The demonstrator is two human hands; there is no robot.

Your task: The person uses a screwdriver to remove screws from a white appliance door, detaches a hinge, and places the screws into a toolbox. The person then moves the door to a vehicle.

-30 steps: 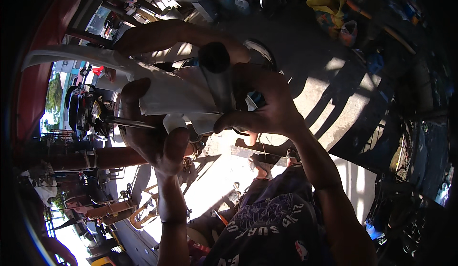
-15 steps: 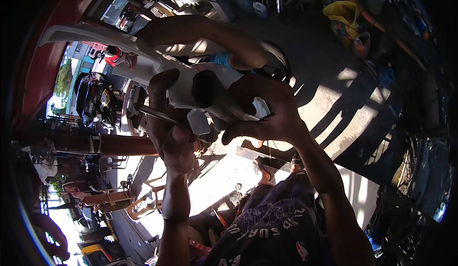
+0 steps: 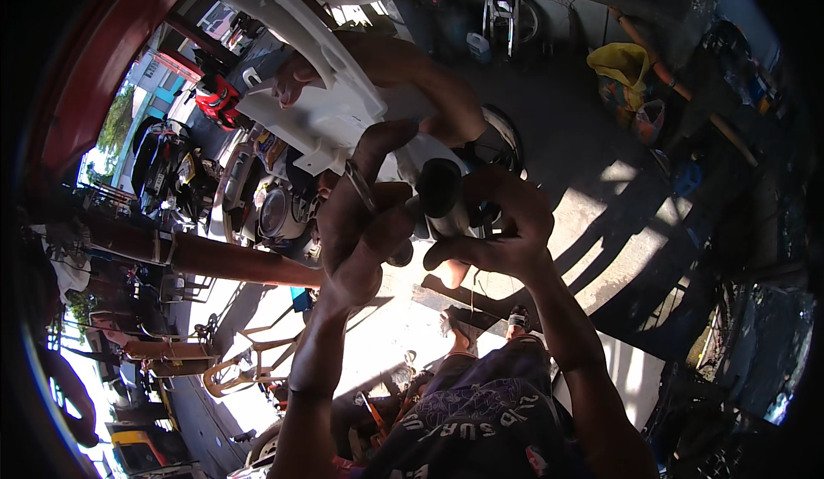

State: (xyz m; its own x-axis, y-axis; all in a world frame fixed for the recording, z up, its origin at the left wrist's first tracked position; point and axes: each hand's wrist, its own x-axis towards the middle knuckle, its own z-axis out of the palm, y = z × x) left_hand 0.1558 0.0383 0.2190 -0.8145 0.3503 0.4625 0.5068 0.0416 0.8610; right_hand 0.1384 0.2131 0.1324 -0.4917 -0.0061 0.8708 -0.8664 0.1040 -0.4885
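A large white moulded plastic part (image 3: 339, 118) is raised in front of me, its curved edge reaching to the upper left. At its near end is a tube-like section with a dark round opening (image 3: 439, 185). My left hand (image 3: 365, 230) is closed on a thin metal rod (image 3: 359, 185), its fingers against the part just left of the opening. To the right of it, my right hand (image 3: 506, 221) curls thumb and fingers round the tube-like section; its fingertips are partly hidden. Another person's arm (image 3: 412, 71) reaches behind the part, and their hand (image 3: 294, 80) supports its far side.
A reddish-brown post (image 3: 240, 260) crosses at left, near a wooden frame (image 3: 249, 363). Parked motorcycles (image 3: 154, 166) stand beyond. At the upper right are a yellow bag (image 3: 620, 65) and a long pole (image 3: 678, 84). A wheel (image 3: 506, 136) lies behind my right hand.
The white part has swung more upright, its far end rising and shifting right. Both my hands have moved right with it, the left one further, keeping their hold. The other person's hand shows more clearly.
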